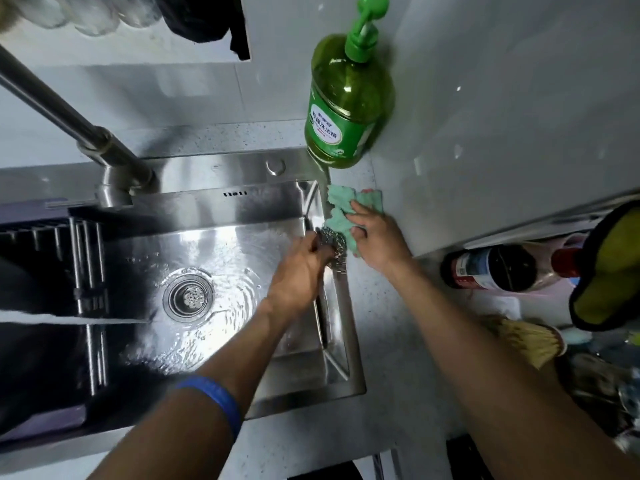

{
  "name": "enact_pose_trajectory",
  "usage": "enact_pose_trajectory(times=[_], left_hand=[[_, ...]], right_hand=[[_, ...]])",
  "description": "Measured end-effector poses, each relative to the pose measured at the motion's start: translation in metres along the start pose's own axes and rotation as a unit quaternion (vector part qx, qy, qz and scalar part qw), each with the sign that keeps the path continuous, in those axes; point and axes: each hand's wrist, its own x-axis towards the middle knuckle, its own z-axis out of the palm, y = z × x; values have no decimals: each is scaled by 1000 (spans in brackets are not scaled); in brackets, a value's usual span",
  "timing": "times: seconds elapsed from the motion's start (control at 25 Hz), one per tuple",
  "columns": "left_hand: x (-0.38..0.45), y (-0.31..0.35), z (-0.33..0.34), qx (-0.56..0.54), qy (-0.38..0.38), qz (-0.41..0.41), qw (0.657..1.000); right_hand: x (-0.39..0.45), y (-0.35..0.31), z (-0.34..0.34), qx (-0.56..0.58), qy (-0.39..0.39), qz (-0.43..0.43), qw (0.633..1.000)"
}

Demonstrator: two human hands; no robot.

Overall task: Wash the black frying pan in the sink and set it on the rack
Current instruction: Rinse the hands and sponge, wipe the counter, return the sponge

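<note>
The steel sink [225, 244] holds a thin film of water around its drain [188, 296]. At the far left a large black shape, seemingly the frying pan [31, 292], lies over the bars of the dark rack [86, 244]; its outline is blurred. My left hand [298, 271] is at the sink's right rim, closed around a steel wool scrubber [334, 242]. My right hand [377, 240] lies just beside it on the counter, fingers curled on a crumpled green cloth [341, 209]. Neither hand touches the pan.
A green dish soap pump bottle [346, 109] stands behind the cloth against the wall. The faucet [114, 157] rises at the sink's back left. On the counter to the right are a dark bottle on its side [495, 268], a yellow-and-black mitt [609, 271] and a straw brush [530, 337].
</note>
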Motion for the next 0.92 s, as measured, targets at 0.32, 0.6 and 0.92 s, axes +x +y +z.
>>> enact_pose_trajectory(times=[0.32,0.6,0.92], left_hand=[[72,17,-50,-55,175,-29,983],[106,43,-52,-275,160,-218,923],[105,25,-70,-406,53,-216,886]], right_hand=[[-70,28,37,46,68,-37,996],[-109,31,57,25,107,-86,990],[-130,38,74,33,84,-133,987]])
